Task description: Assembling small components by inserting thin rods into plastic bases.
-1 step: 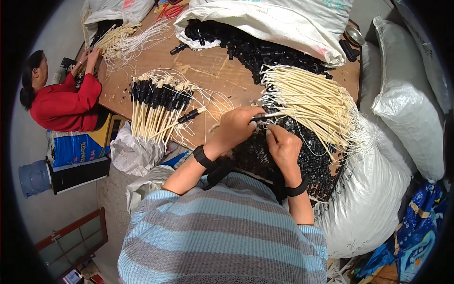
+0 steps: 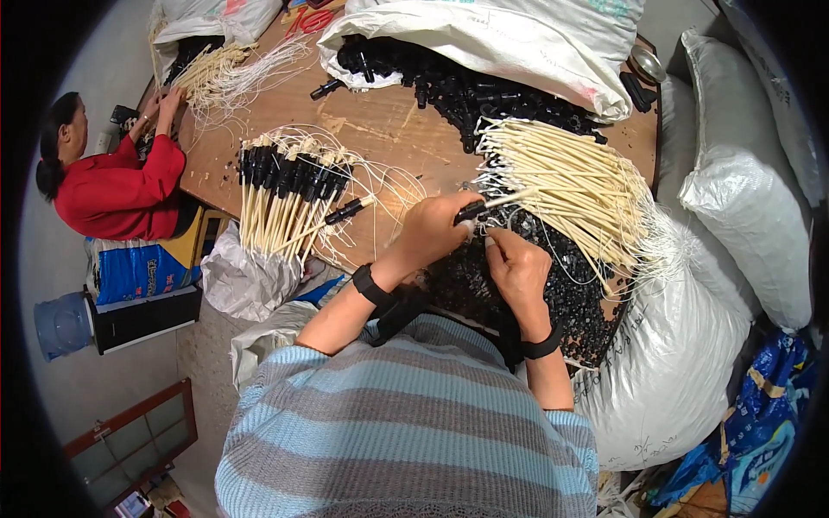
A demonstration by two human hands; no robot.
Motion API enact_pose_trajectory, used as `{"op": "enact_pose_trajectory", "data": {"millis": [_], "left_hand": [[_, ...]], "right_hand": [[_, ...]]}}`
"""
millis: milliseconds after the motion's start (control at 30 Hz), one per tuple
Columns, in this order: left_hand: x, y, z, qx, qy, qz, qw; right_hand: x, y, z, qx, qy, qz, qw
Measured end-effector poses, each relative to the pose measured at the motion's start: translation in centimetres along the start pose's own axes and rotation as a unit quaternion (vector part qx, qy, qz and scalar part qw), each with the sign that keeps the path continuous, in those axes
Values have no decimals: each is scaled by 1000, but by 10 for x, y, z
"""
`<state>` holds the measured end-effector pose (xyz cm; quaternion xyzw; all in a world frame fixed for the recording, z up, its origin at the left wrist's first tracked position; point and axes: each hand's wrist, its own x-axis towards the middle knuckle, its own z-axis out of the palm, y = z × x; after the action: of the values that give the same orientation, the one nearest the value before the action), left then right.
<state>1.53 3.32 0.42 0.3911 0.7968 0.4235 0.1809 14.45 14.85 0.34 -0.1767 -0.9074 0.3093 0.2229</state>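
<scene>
My left hand (image 2: 430, 231) is wrapped round a black plastic sleeve (image 2: 471, 210) at the end of a cream-coloured tube (image 2: 511, 198), which slants up to the right. My right hand (image 2: 520, 268) is closed just beside it, thumb and forefinger pressed together; whatever lies between them is too small to name. Beneath both hands spreads a heap of small black plastic pieces (image 2: 566, 289). A large bundle of cream tubes (image 2: 566, 190) with white cord ends lies close beyond my right hand. To the left lies a bundle of cream tubes fitted with black sleeves (image 2: 281, 186).
Black plastic parts (image 2: 471, 95) spill from a white woven sack (image 2: 509, 34) at the table's far side. Full sacks (image 2: 747, 181) stand on the right. A person in red (image 2: 121, 194) handles similar tubes at far left. The brown table (image 2: 363, 116) carries everything.
The black sleeve in my left hand has tilted, and the cream tube now slants more steeply up to the right. My right hand has hardly moved.
</scene>
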Motion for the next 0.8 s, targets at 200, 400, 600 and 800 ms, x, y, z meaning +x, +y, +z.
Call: {"op": "enact_pose_trajectory", "data": {"millis": [200,400,600,800], "left_hand": [[3,7,-6,-85,-69,-41,993],[-2,-19,1,140,36,114,983],[-6,-12,6,134,53,162,976],[-7,-11,5,129,31,169,977]], "right_hand": [[1,2,-3,115,-55,69,989],[3,5,-4,92,32,56,994],[3,6,1,92,38,54,994],[2,4,0,68,-20,56,996]]}}
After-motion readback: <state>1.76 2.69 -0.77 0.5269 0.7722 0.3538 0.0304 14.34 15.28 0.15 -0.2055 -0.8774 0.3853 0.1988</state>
